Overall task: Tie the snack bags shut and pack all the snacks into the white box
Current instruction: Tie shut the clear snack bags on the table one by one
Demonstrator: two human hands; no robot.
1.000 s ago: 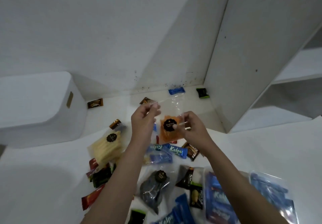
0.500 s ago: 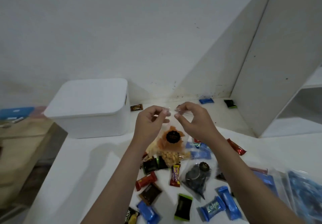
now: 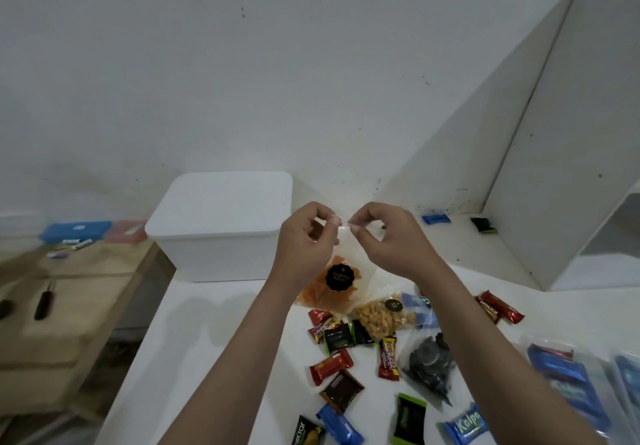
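Above white table [image 3: 207,340], left hand [image 3: 304,240] and right hand [image 3: 388,237] pinch the orange snack bag [image 3: 332,289] by its top.

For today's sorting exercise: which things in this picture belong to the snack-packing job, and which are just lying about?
Job: left hand and right hand pinching the orange snack bag; peanut bag; dark cookie bag; wrapped candies; white box.

Lying about: blue case; dark-handled tool on wooden bench.
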